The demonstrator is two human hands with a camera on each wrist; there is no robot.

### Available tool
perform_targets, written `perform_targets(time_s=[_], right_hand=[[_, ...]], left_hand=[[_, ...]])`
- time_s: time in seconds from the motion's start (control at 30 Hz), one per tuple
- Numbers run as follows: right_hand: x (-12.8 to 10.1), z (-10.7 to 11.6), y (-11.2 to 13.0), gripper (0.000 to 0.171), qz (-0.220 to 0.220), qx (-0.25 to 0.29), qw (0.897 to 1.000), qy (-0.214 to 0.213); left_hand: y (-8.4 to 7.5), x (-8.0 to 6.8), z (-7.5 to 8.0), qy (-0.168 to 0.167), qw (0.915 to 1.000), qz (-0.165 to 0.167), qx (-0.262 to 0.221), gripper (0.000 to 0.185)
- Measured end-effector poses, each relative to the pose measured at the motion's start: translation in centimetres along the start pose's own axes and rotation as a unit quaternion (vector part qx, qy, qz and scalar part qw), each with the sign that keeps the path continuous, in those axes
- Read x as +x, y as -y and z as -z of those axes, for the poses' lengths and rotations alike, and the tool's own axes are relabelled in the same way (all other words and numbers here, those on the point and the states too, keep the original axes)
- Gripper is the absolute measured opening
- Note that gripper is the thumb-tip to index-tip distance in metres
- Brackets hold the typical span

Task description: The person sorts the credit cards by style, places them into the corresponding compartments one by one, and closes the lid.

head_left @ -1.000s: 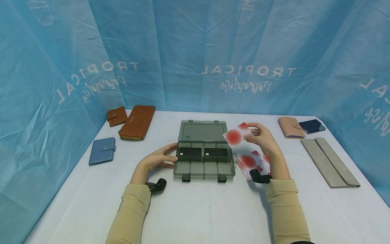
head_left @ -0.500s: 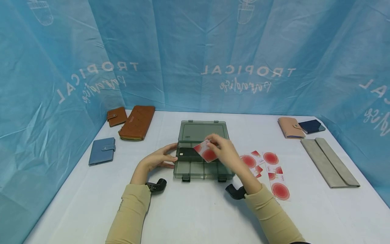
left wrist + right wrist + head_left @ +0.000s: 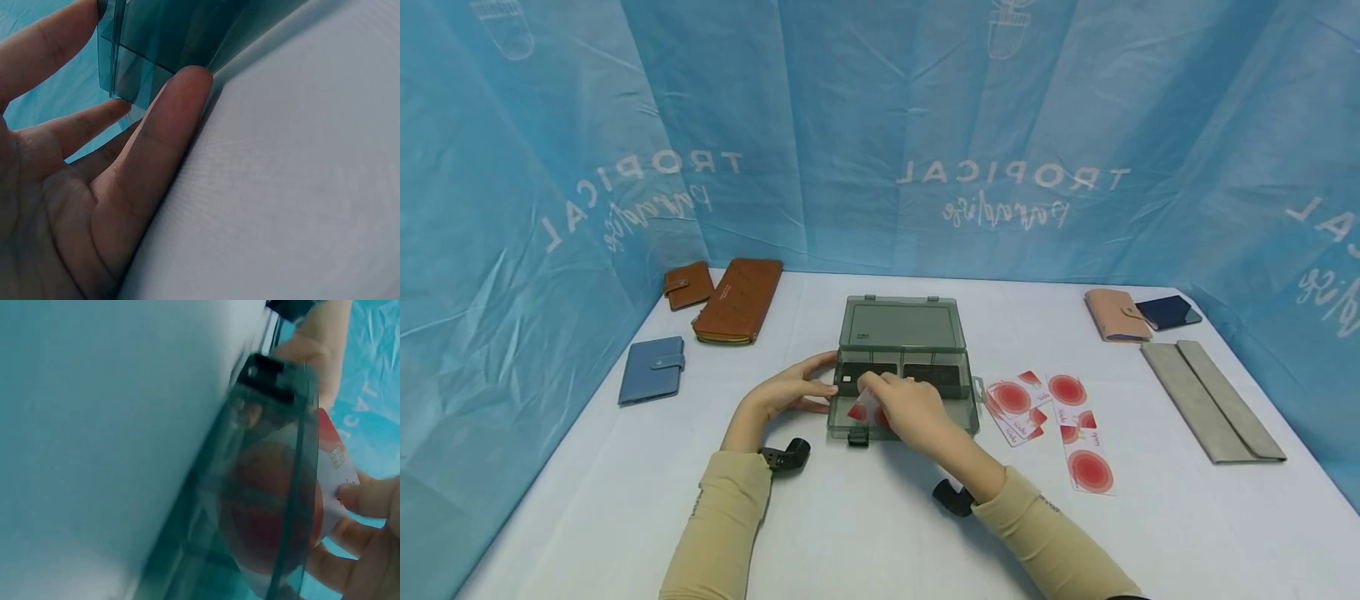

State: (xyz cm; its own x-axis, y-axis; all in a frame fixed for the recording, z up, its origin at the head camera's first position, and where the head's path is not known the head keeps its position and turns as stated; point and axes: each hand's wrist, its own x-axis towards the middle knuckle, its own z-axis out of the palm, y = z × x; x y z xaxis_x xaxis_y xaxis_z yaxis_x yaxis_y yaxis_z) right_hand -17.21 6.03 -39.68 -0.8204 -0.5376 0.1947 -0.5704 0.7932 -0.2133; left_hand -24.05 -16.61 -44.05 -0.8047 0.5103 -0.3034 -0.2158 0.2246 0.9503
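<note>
A: Item one, my right hand (image 3: 904,410)?

B: Fingers pinching a white plastic card printed with a red disc (image 3: 863,411); card tilted, lowered into the front-left compartment of the smoky translucent plastic organiser box (image 3: 958,427), lid open behind my knuckles.

A: Item two, my left hand (image 3: 790,392)?

B: Fingers relaxed and nearly straight, resting against the box's left wall; holding nothing.

A: Remaining stock?

B: Two black cards (image 3: 931,375) in the rear compartments, just beyond my right fingertips; matching red-disc cards (image 3: 1051,415) loose on the white table (image 3: 865,517), right of my right wrist.
</note>
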Motion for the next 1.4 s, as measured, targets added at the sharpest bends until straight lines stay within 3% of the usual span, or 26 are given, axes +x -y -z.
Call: perform_targets(time_s=[0.17, 0.33, 0.47, 0.63, 0.87, 1.0, 1.23, 1.4], right_hand=[[0.1, -0.7, -0.1, 0.036, -0.024, 0.086, 0.994, 0.054], [-0.1, -1.0, -0.4, 0.035, -0.063, 0.051, 0.995, 0.056], [-0.1, -1.2, -0.6, 0.038, -0.058, 0.043, 0.996, 0.060], [-0.1, -1.2, -0.6, 0.030, -0.055, 0.034, 0.996, 0.067], [-0.1, -0.9, -0.5, 0.036, -0.103, 0.008, 0.988, 0.113], [0.1, -0.6, -0.7, 0.037, -0.097, 0.007, 0.986, 0.134], [-0.1, -0.1, -1.8, 0.041, -0.068, 0.082, 0.980, 0.169], [-1.3, 1.2, -3.4, 0.035, -0.047, 0.151, 0.979, 0.132]], left_hand=[[-0.1, -0.1, -0.1, -0.002, 1.0000, 0.003, -0.003, 0.081], [-0.1, -0.1, -0.1, -0.003, 1.0000, 0.003, 0.001, 0.081], [0.0, -0.1, -0.1, -0.005, 1.0000, 0.003, 0.004, 0.080], [0.0, 0.0, -0.1, -0.004, 1.0000, 0.004, 0.003, 0.081], [0.0, 0.0, 0.0, -0.003, 1.0000, 0.003, 0.000, 0.081], [0.0, -0.1, 0.0, -0.005, 1.0000, 0.005, 0.003, 0.081], [-0.1, -0.3, 0.0, -0.008, 0.9999, 0.007, 0.003, 0.083], [-0.1, -0.1, -0.2, -0.005, 1.0000, 0.005, -0.002, 0.082]])
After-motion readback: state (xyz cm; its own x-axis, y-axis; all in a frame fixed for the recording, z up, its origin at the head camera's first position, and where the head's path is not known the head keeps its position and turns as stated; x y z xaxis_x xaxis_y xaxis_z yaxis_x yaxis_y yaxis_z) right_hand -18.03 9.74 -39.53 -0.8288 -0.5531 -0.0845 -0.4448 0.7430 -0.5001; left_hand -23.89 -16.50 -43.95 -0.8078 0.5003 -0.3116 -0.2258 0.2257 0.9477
